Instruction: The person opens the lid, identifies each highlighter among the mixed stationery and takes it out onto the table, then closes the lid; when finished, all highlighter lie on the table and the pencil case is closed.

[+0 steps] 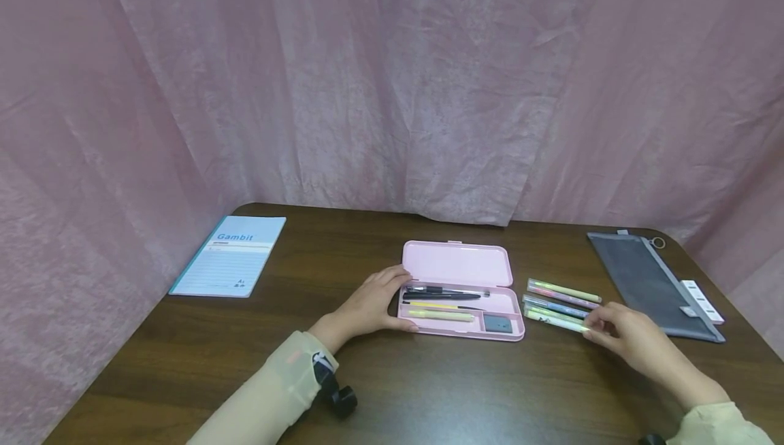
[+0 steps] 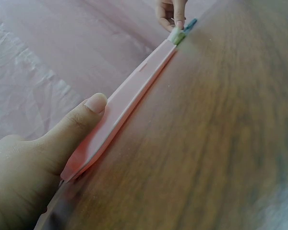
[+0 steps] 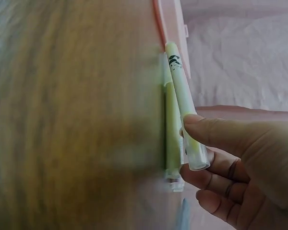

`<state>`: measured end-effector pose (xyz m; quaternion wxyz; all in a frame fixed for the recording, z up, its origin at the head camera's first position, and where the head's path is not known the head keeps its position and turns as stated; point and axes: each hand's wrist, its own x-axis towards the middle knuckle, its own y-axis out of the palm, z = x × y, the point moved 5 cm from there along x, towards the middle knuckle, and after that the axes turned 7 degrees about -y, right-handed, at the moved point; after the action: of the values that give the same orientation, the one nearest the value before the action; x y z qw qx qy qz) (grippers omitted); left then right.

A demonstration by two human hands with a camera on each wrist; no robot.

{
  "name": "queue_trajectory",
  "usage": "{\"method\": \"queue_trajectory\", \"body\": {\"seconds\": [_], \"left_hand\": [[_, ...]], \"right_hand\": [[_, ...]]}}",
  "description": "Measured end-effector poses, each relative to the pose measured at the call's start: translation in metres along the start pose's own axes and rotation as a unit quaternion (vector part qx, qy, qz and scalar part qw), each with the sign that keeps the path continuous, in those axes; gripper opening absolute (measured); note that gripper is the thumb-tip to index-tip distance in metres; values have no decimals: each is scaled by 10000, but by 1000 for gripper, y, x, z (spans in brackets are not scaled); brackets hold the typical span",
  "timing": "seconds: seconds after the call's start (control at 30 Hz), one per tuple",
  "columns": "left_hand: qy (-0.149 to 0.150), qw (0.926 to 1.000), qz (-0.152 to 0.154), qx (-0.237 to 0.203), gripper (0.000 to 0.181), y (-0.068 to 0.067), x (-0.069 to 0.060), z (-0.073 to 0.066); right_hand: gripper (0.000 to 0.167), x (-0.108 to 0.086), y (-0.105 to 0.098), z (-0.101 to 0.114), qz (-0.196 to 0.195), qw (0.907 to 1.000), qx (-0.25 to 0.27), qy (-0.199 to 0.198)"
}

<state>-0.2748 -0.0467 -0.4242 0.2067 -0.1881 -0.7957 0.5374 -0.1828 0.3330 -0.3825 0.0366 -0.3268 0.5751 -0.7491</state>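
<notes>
**Right hand [image 1: 633,336] pinches a slim white-and-green cylindrical pen [image 3: 182,88] beside an open, rectangular pink plastic pencil case [image 1: 456,265]**

The white-and-green pen, marked with a small black print, is held near one end between the thumb and fingers of the right hand. It is the nearest in a loose group of pens to the right of the pencil case, its far end pointing toward the case. Whether it is lifted clear of the brown wood-grain table [image 1: 471,390] cannot be told.

Just beyond it lie a green pen with a clear end [image 3: 173,127], a slender blue pen [image 1: 554,305], a pink-and-purple pen [image 1: 560,294] and a yellow-green pen [image 1: 569,290].

The left hand [image 1: 370,301] grips the left end of the pencil case, thumb pressed to the front wall and fingers toward the hinge side. The case lies with its lid tipped back. Inside, dark slim pens [image 1: 444,295] lie at the back, with a thin yellow pencil-like stick [image 1: 435,305] and a pale yellow-green pen [image 1: 441,315] in front; a grey-blue rectangular block [image 1: 497,324] sits in the small front-right compartment.

A pale blue paper notebook [image 1: 229,258] lies well apart at the left. At the right are a grey translucent zip pouch [image 1: 643,285] and, beside it, a white rectangular piece with dark marks [image 1: 702,302]. Pink velvety curtains [image 1: 367,91] hang behind.
</notes>
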Motion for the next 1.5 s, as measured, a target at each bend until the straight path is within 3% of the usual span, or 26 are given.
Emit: {"method": "queue_trajectory", "body": {"seconds": [0.33, 0.57, 0.97, 1.3, 1.5], "left_hand": [[-61, 9999, 83, 4, 96, -1, 0, 0], [-54, 9999, 94, -42, 96, -3, -2, 0], [-86, 9999, 47, -67, 96, -6, -5, 5], [-54, 9999, 26, -88, 95, -3, -4, 1], [-5, 9999, -16, -100, 94, -3, -1, -2]], "right_hand": [[23, -6, 6, -4, -3, 9997, -118, 221], [23, -7, 10, -4, 210, 9989, -155, 387], [22, -4, 11, -3, 196, 9987, -148, 438], [22, -1, -2, 0, -144, 9995, -129, 256], [18, 2, -8, 1, 14, 9993, -17, 363]]}}
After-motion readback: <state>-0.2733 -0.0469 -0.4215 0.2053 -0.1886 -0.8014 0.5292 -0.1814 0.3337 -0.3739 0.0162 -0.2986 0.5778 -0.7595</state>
